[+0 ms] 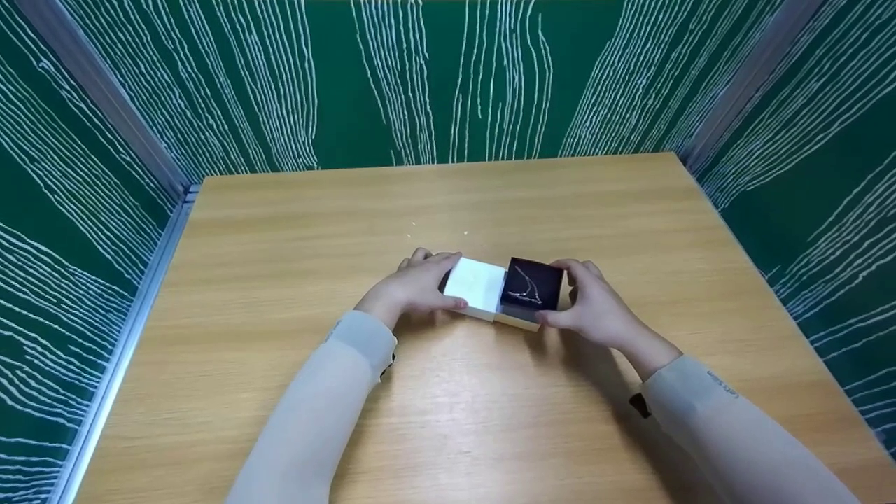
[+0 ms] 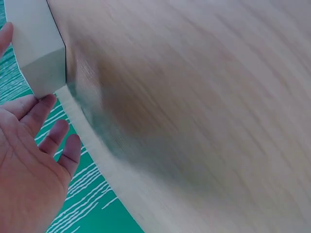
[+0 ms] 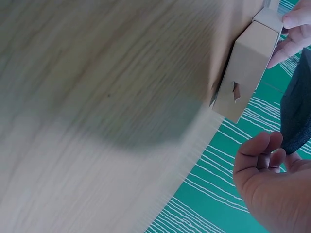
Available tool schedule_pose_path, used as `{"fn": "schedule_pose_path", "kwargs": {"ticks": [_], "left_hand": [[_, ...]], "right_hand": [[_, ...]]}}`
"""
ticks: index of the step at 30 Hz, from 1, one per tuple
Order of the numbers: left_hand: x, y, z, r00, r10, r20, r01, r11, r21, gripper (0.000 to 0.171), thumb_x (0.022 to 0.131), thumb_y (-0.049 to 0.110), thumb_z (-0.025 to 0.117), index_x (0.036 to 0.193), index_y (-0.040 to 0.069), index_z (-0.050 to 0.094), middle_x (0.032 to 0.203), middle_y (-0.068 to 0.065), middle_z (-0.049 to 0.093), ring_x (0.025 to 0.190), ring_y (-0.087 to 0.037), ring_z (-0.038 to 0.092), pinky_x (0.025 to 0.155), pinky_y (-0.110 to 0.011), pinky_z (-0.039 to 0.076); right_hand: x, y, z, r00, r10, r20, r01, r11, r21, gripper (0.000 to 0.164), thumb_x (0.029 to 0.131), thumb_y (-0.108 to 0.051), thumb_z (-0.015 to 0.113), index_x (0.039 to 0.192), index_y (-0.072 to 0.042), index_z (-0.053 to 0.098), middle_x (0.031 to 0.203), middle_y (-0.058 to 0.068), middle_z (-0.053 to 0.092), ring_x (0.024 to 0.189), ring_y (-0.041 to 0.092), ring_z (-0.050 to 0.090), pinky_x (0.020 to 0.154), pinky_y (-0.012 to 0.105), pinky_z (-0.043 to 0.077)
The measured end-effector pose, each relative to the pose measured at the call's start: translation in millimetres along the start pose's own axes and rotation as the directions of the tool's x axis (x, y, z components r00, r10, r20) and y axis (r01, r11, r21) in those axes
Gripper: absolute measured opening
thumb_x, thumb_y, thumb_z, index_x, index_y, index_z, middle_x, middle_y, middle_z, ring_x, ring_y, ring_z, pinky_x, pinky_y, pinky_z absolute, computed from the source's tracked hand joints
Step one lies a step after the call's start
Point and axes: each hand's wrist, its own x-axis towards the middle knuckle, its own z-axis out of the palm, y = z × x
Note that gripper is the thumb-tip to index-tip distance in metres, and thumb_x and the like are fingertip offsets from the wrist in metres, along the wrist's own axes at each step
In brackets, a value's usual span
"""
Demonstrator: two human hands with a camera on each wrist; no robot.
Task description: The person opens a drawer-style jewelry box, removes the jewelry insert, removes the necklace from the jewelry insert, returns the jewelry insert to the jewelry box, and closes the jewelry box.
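Observation:
My left hand grips the white box sleeve near the table's middle, thumb at the near side and fingers at the far side. In the left wrist view, fingertips touch the box's end. From the sleeve's right side a cardboard drawer sticks out; the right wrist view shows a small torn slot in its end. My right hand pinches a black foam pad, held above the drawer and apart from it in the right wrist view. A thin silvery chain lies on the pad. The drawer's inside is hidden.
The box rests on a wooden table. Several tiny white specks lie on the table beyond the box. Green panels with white wavy lines stand behind and at both sides, joined by metal posts.

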Motion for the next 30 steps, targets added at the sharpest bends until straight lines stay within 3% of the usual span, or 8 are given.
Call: {"fn": "schedule_pose_path", "kwargs": {"ticks": [11,17,20,23,26,30], "left_hand": [[-2.0,-0.3,4.9,0.996,0.07,-0.047,-0.067,0.996,0.062,0.089,0.101,0.053,0.082,0.176,0.025,0.043,0.187,0.001,0.034,0.154,-0.028,0.032,0.13,-0.052,0.036],[-7.6,3.8,1.9,0.98,0.127,-0.153,-0.125,0.992,0.021,0.072,0.104,0.048,0.08,0.168,0.022,0.057,0.181,-0.001,0.045,0.157,-0.027,0.038,0.133,-0.052,0.038],[-13.8,9.6,2.5,0.957,0.163,-0.24,-0.181,0.982,-0.057,0.061,0.106,0.043,0.079,0.16,0.018,0.065,0.168,-0.002,0.06,0.151,-0.027,0.05,0.13,-0.05,0.046],[-20.4,18.7,4.9,0.923,0.193,-0.333,-0.252,0.957,-0.144,0.049,0.106,0.038,0.079,0.148,0.014,0.073,0.147,-0.003,0.072,0.136,-0.03,0.062,0.118,-0.048,0.054],[-26.2,28.3,8.9,0.886,0.218,-0.409,-0.317,0.929,-0.192,0.041,0.105,0.035,0.08,0.137,0.009,0.078,0.131,-0.006,0.077,0.122,-0.035,0.066,0.106,-0.047,0.058],[-32.4,39.0,16.7,0.84,0.219,-0.496,-0.369,0.901,-0.228,0.035,0.102,0.033,0.083,0.124,0.005,0.081,0.119,-0.011,0.078,0.113,-0.038,0.07,0.099,-0.048,0.061]], "right_hand": [[-4.8,-6.2,-2.9,1.0,-0.023,-0.008,0.024,0.995,0.094,0.099,0.086,-0.03,0.097,0.167,-0.005,0.045,0.141,0.022,0.046,0.117,0.035,0.049,0.098,0.043,0.043],[-7.3,-13.7,-3.9,0.999,-0.031,-0.009,0.031,0.993,0.114,0.097,0.088,-0.03,0.097,0.167,-0.007,0.045,0.139,0.021,0.045,0.116,0.036,0.048,0.098,0.044,0.041],[-9.2,-17.1,-2.9,0.999,-0.034,-0.015,0.036,0.992,0.125,0.097,0.088,-0.03,0.098,0.166,-0.007,0.046,0.141,0.021,0.045,0.117,0.036,0.048,0.099,0.044,0.042],[-10.2,-20.0,-1.8,0.999,-0.044,-0.028,0.047,0.99,0.136,0.097,0.087,-0.028,0.098,0.166,-0.006,0.046,0.144,0.022,0.046,0.12,0.035,0.049,0.104,0.044,0.043],[-9.9,-22.2,-1.0,0.998,-0.05,-0.043,0.055,0.989,0.136,0.097,0.087,-0.026,0.099,0.166,-0.006,0.047,0.142,0.021,0.047,0.119,0.034,0.05,0.104,0.044,0.045],[-9.5,-24.6,0.0,0.997,-0.048,-0.056,0.056,0.988,0.143,0.095,0.087,-0.024,0.099,0.166,-0.008,0.048,0.14,0.019,0.047,0.119,0.033,0.049,0.103,0.041,0.045]]}}
